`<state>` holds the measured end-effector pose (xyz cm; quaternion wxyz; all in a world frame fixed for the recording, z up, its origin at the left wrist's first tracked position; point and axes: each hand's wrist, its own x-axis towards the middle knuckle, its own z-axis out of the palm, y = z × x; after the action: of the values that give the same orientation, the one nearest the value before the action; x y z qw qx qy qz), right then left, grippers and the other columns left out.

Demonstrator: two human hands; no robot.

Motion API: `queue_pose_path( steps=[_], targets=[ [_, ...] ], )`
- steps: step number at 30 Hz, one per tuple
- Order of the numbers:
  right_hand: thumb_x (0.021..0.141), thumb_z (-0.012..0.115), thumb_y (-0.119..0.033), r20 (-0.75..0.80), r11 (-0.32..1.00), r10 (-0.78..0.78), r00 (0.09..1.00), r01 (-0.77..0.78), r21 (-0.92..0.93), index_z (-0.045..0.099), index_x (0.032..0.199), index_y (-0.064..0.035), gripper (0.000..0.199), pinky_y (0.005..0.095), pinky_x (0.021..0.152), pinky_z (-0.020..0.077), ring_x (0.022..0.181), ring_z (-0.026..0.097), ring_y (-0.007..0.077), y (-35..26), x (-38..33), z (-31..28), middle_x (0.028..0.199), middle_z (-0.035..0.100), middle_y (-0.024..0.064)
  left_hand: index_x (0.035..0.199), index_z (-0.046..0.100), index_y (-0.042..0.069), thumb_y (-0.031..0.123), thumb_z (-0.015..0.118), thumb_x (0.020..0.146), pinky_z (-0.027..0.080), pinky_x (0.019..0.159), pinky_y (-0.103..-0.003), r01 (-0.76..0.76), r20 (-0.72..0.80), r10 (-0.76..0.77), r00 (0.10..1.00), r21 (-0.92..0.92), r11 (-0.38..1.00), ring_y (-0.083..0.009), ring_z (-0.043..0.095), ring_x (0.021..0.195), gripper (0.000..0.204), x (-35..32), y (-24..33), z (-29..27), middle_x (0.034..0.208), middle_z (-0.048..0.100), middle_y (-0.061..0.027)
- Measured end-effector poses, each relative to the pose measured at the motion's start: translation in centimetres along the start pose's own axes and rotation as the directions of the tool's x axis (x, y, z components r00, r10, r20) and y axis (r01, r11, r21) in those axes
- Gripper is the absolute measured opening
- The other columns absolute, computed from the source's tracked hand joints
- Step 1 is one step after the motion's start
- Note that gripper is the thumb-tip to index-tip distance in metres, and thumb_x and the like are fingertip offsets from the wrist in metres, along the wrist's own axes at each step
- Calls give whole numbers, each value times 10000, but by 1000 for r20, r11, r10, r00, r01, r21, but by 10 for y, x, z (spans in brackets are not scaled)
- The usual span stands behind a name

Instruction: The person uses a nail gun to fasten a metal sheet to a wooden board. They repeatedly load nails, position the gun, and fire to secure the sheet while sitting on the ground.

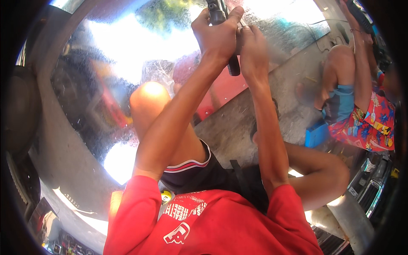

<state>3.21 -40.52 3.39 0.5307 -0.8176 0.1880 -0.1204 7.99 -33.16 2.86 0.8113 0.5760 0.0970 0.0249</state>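
My left hand (214, 36) is wrapped round a black tool (233, 67) at the top of the view. Its thumb lies across the tool's upper part, and a rounded black end sticks out below the fingers. What kind of tool it is I cannot make out, since its upper end runs out of the picture. Close against it on the right, my right hand (253, 53) is closed, with bent fingers at the tool's side. Beneath both hands lies a shiny, mirror-like sheet (280, 32) with bright glare and reflections.
A person (361, 114) in a floral shirt sits at the right, near a blue box (317, 134). Grey concrete floor (231, 127) shows beside the sheet's edge. My bent knee (149, 100) is over the sheet. A cable (314, 36) runs at the upper right.
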Motion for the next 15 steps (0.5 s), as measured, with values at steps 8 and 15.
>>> queue_pose_path(
  steps=[8,15],
  targets=[
    [1012,425,-291,30,996,77,997,-78,46,581,914,46,384,480,788,447,816,632,393,-6,-24,0,833,651,245,668,571,62,206,784,887,371,426,-295,-38,-78,40,996,29,999,-104,494,435,338,8,-17,1,531,535,-3],
    [1021,410,-279,-9,998,-57,998,57,-2,586,975,49,375,417,775,500,833,693,314,7,18,-16,835,692,204,1006,677,18,308,745,892,486,712,-299,222,509,-154,847,-75,972,-136,653,794,319,41,-7,-22,920,682,-72]
  ],
)
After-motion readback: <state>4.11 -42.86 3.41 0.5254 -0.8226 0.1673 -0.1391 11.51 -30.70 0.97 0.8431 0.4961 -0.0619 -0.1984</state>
